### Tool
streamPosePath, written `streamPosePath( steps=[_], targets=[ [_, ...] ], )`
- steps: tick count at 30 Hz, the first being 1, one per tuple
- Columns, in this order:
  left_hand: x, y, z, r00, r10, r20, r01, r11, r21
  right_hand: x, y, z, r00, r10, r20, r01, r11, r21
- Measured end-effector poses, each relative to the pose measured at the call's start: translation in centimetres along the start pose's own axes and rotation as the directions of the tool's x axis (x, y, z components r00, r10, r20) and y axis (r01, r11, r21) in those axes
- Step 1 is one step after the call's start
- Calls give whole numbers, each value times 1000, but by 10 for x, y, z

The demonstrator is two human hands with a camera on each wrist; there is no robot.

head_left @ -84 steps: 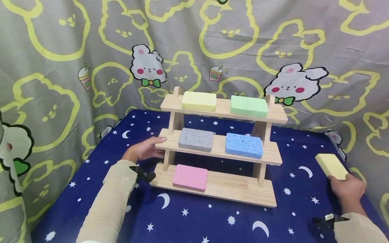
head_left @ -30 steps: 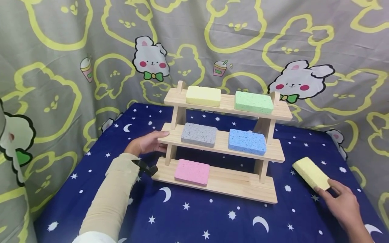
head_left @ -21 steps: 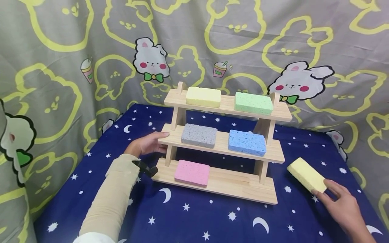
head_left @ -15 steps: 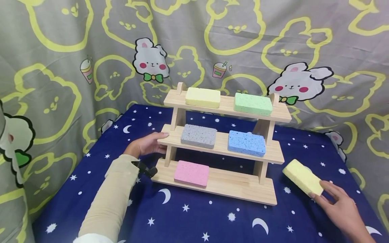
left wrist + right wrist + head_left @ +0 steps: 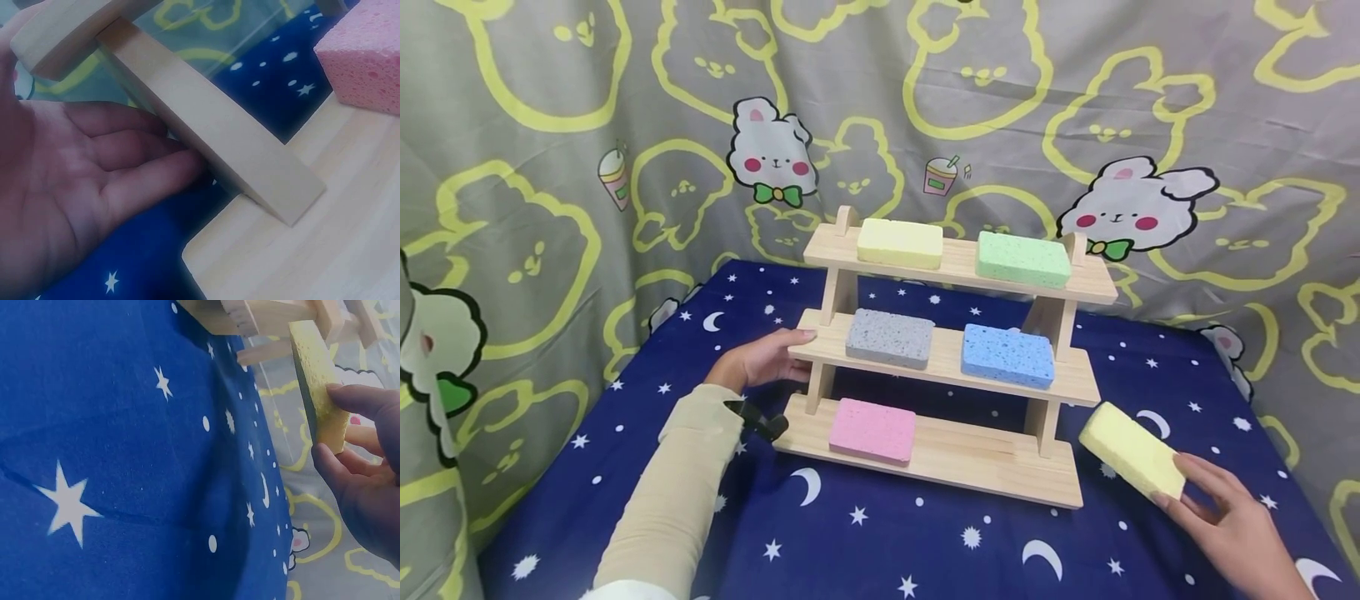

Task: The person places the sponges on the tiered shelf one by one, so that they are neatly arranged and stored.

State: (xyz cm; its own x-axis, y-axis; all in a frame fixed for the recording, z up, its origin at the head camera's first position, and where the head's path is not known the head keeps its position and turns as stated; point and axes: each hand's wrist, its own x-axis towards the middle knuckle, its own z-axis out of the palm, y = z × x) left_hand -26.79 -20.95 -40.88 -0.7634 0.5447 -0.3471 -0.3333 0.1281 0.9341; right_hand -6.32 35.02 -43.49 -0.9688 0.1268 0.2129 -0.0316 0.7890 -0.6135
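Note:
A three-tier wooden shelf [image 5: 970,471] stands on the cloth-covered table. My left hand [image 5: 767,357] grips the left end of its middle tier, thumb on top; in the left wrist view the fingers [image 5: 144,181] reach behind the upright. My right hand [image 5: 1232,521] pinches one end of a pale yellow sponge [image 5: 1131,450], tilted, just right of the bottom tier; the right wrist view shows this sponge [image 5: 319,381] raised over the cloth. A pink sponge [image 5: 872,431] lies on the bottom tier's left half, with bare wood to its right.
The middle tier bears a grey sponge [image 5: 890,338] and a blue sponge [image 5: 1007,356]. On the top tier lie another yellow sponge [image 5: 899,243] and a green sponge [image 5: 1023,259]. A patterned curtain [image 5: 865,83] hangs close behind the navy starry tablecloth [image 5: 820,550].
My right hand has brought the yellow sponge leftward from the table's right side to near the bottom tier's right end. My left hand keeps its grip on the shelf.

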Motion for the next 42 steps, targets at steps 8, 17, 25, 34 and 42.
streamPosePath(
  steps=[8,17,25,34,42],
  targets=[
    [1,-4,-5,1000,20,10,-20,1000,15,-6,-10,-2,998,-7,55,6,1000,11],
    [-1,-6,-9,993,70,94,-73,997,27,-10,-27,1,986,-17,167,14,1000,17],
    [1,-4,-4,1000,25,16,-25,1000,8,-5,-48,9,966,-85,243,70,995,69],
    [-1,0,-1,1000,25,5,-25,1000,1,4,-72,26,943,-243,227,202,960,192],
    [3,-5,-4,999,35,7,-35,999,8,13,-86,47,905,-327,274,241,922,305]
  ],
)
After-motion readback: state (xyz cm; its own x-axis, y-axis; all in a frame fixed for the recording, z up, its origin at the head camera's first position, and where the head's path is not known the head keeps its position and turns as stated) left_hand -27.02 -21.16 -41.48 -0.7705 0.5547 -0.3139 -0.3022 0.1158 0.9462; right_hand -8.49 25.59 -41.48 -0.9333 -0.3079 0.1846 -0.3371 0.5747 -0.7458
